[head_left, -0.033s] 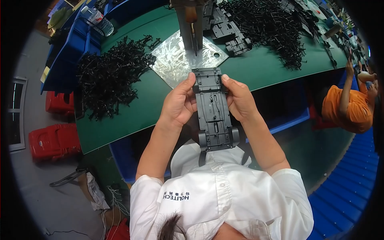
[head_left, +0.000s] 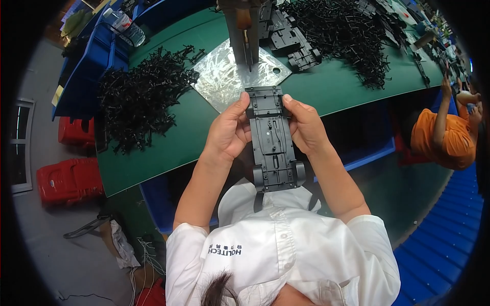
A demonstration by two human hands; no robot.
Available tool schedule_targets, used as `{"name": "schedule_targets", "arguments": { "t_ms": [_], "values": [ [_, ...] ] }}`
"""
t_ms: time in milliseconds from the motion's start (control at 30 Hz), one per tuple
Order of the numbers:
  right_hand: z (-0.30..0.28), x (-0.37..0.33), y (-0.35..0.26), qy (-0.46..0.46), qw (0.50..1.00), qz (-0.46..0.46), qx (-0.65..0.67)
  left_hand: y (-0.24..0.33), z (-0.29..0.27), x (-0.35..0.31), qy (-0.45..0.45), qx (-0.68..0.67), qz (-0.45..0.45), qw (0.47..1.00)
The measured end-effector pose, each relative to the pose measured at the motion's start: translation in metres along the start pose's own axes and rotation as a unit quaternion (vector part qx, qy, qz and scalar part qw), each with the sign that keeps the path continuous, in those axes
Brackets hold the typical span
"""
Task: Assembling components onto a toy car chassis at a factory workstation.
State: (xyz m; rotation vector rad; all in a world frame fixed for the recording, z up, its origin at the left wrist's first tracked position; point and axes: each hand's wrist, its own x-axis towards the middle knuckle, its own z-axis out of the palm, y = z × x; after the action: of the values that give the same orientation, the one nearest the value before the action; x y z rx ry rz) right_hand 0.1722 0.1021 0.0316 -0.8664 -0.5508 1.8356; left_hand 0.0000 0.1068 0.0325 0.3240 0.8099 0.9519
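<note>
Between my two hands is a long black plastic toy-car chassis (head_left: 270, 136), held in front of my chest with wheels at its near end. My left hand (head_left: 228, 128) grips its far left side, thumb along the edge. On the far right side, my right hand (head_left: 307, 125) holds it in the same way; some fingers of both hands are hidden beneath. Just beyond the chassis lies a scratched metal plate (head_left: 217, 76). Over that plate stands an upright machine head (head_left: 241, 35) with a thin pointed tip.
Small black plastic parts (head_left: 138, 102) are heaped on the green table (head_left: 153, 171) at left. Another heap (head_left: 347, 35) and more chassis (head_left: 291, 38) lie at far right. A water bottle (head_left: 125, 26) leans by blue bins (head_left: 92, 66). A person in orange (head_left: 441, 140) sits at right.
</note>
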Motion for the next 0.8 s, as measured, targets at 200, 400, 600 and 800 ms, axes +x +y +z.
{"name": "schedule_targets", "arguments": {
  "t_ms": [200, 400, 600, 800],
  "values": [
    [0.0, 0.012, 0.0, 0.03, 0.999, -0.001, -0.018, 0.003, -0.004, 0.014, 0.018, -0.028, -0.014, 0.999],
    [-0.006, 0.024, 0.002, 0.037, 0.999, -0.001, -0.024, 0.007, -0.004, 0.025, 0.029, -0.046, -0.008, 0.999],
    [0.01, 0.025, -0.004, 0.071, 0.997, -0.005, -0.013, 0.013, -0.002, 0.027, 0.029, -0.054, 0.008, 0.998],
    [0.005, 0.032, -0.004, 0.051, 0.998, -0.014, -0.018, 0.017, -0.001, 0.032, 0.04, -0.058, 0.02, 0.997]
  ]
}}
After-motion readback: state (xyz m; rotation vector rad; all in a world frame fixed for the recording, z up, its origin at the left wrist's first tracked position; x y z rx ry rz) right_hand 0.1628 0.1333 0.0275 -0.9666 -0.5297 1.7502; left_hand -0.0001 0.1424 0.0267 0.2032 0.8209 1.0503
